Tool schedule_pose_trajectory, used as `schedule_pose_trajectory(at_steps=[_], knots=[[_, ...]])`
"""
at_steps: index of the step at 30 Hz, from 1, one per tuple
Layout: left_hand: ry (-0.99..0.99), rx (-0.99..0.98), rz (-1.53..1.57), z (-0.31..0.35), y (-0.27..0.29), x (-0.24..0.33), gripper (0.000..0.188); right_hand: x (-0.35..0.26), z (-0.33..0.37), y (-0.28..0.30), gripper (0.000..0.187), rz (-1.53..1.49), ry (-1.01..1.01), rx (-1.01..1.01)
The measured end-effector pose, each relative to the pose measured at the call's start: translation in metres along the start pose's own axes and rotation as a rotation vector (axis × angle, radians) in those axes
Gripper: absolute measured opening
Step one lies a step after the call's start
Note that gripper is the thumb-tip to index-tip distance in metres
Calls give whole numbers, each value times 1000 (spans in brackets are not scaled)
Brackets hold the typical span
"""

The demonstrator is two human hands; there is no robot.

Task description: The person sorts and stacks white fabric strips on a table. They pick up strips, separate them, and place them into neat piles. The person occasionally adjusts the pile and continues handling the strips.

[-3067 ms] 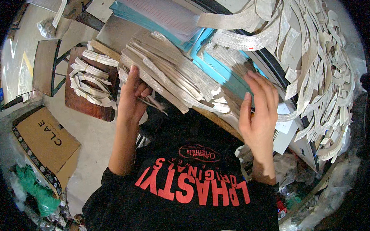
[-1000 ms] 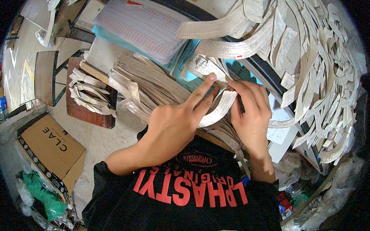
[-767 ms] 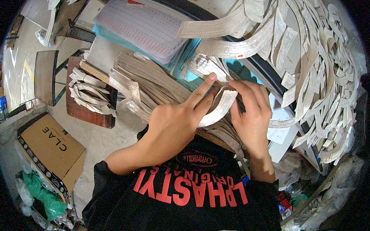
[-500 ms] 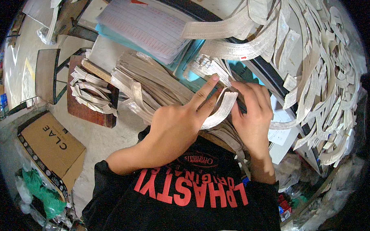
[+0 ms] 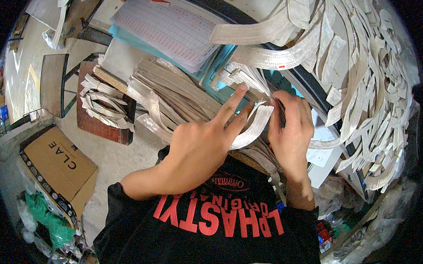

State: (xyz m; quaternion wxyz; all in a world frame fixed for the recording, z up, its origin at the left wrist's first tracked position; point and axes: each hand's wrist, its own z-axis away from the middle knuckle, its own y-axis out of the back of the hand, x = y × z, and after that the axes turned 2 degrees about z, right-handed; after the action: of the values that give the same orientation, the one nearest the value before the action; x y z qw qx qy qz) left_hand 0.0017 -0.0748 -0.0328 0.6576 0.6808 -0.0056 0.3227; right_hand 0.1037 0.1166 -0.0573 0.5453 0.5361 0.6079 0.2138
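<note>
The left hand (image 5: 199,148) lies over a curved pale strip (image 5: 253,126), its index and middle fingers stretched out flat and pressing the strip down onto the stack of grey-brown strips (image 5: 175,91); the fingers are spread, not pinched around anything. The right hand (image 5: 290,132) sits just beside the stack's right end, its fingers curled over the far end of the same curved strip, and whether they clasp it or only rest there I cannot tell. Beyond the stack lies a lined paper pad (image 5: 171,30). To the stack's left a wooden block (image 5: 97,123) carries a bundle of white strips (image 5: 100,102). To the stack's right a big heap of loose pale strips (image 5: 362,81) fans out.
</note>
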Motion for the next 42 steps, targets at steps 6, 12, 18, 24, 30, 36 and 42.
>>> schedule_pose_trajectory(at_steps=[6, 12, 18, 24, 30, 36, 42], knots=[[9, -5, 31, 0, 2, 0, 55, -1, -1, 3, 35, 63, 49, -39], [75, -107, 56, 1, 6, 3, 72, -4, -3, -1, 27, 79, 30, -29], [3, -20, 5, 3, 0, -2, 53, -4, -6, 0, 25, 77, 44, -12], [5, -19, 24, 3, -1, -3, 53, -2, -5, -4, 24, 94, 48, 27], [5, -14, 57, 3, -1, -4, 52, -1, -4, -6, 26, 107, 36, 48], [5, -18, 49, 3, -1, -4, 51, -4, -5, -2, 26, 147, 31, 8], [1, -35, 59, 3, 0, -4, 53, -3, -6, -3, 31, 149, 44, -3]])
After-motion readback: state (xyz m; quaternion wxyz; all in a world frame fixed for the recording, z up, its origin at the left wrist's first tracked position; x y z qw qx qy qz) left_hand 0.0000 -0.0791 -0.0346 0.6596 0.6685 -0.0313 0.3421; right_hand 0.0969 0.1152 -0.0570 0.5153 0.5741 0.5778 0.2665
